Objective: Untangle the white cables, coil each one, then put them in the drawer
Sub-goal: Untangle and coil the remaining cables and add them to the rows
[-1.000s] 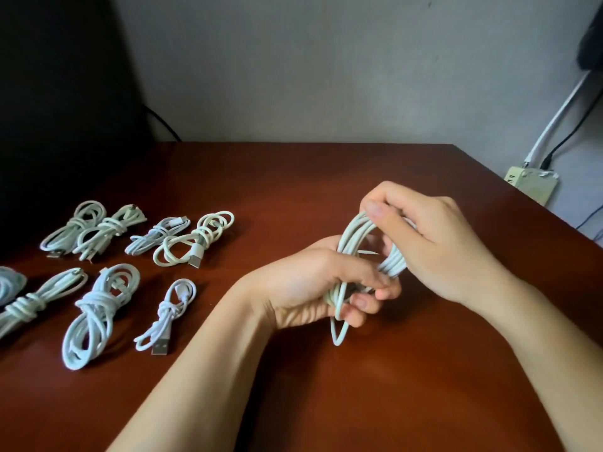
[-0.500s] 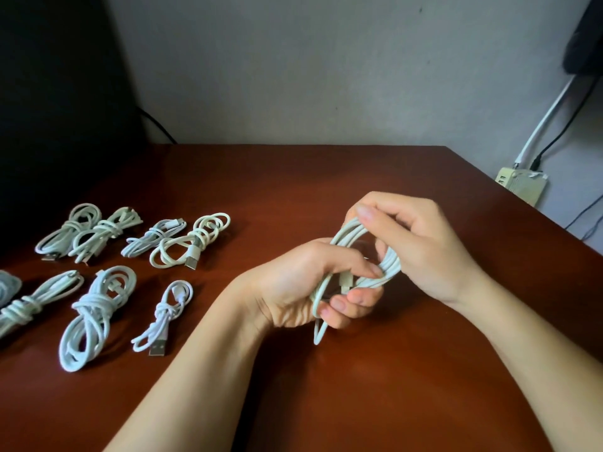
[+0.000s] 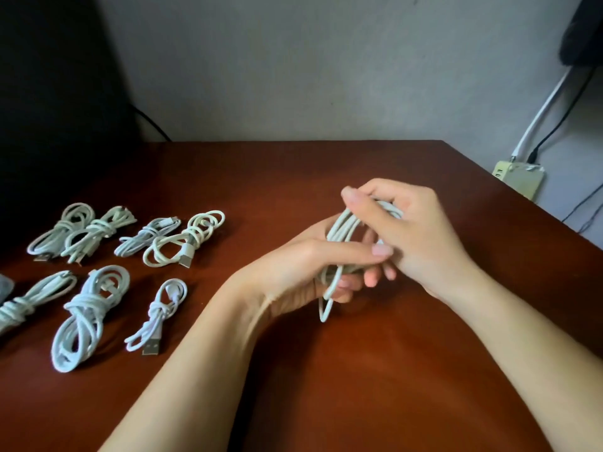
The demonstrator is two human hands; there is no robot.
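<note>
I have the white cable (image 3: 337, 230) up off the surface (image 3: 326, 370), gathered into a long coil between both hands at mid-scene. My left hand (image 3: 293, 272) grips its middle, thumb laid across the strands and fingers (image 3: 372, 279) curled under them. My right hand (image 3: 424, 236) takes the far, upper end, its fingers (image 3: 360, 203) curled over the top of the loops. The coil's long axis runs from that far end down toward me, and the near loop hangs free below the left hand. I judge binding the coil comes next, and the right hand is better placed for it. Finished bundles (image 3: 88, 314) lie well apart on the left; no drawer is in view.
</note>
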